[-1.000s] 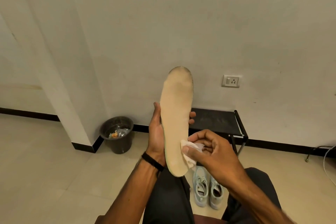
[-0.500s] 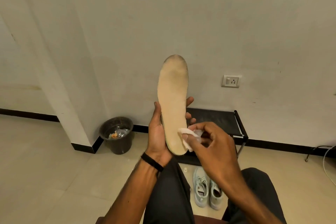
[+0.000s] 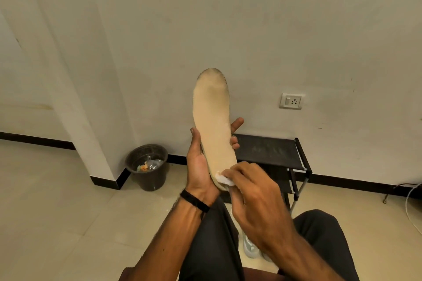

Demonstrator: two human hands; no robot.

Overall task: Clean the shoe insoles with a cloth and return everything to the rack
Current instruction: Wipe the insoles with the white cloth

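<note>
A beige shoe insole [image 3: 212, 118] stands upright in front of me, toe end up, its tip darkened with dirt. My left hand [image 3: 199, 166] grips its lower half from the left, fingers wrapped behind. My right hand [image 3: 253, 198] pinches a small white cloth [image 3: 222, 179] and presses it on the insole's heel end. A pale shoe [image 3: 250, 247] lies on the floor between my knees, mostly hidden by my right forearm. The black shoe rack [image 3: 274, 150] stands against the wall behind my hands.
A dark bin [image 3: 147, 166] with rubbish sits by the wall corner on the left. A wall socket [image 3: 291, 101] is above the rack. A white cable [image 3: 411, 207] trails on the tiled floor at the far right. My dark-trousered legs fill the bottom.
The insole rose higher in my left hand. My right hand with the cloth slid left across the heel end and now covers most of the shoes on the floor.
</note>
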